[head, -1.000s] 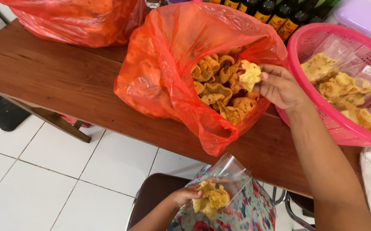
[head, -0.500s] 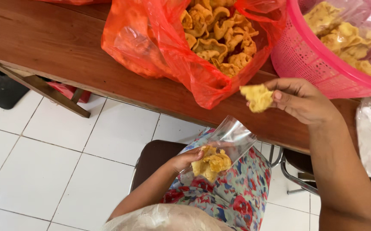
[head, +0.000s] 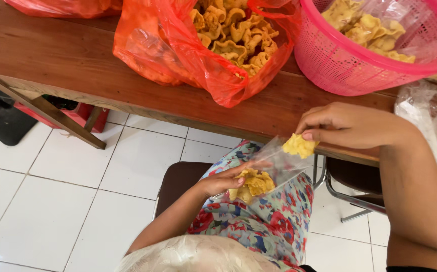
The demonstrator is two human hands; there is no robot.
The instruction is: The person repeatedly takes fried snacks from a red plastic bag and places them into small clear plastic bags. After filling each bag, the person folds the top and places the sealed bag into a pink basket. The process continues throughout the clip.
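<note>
Place: a small home-style snack-packing spot, more household than factory.
Work surface: a worn wooden table (head: 77,60) on slanted legs, not a steel bench.
Stock: fried yellow crackers (head: 233,35) heaped loose in big orange plastic bags (head: 178,55) and a pink plastic basket (head: 359,70).
Floor: plain white tiles (head: 52,201).
Seating: a brown stool (head: 178,181) and a metal-framed chair (head: 349,196).
Packing: a small clear bag (head: 274,166) filled by hand over a floral-clothed lap.
</note>
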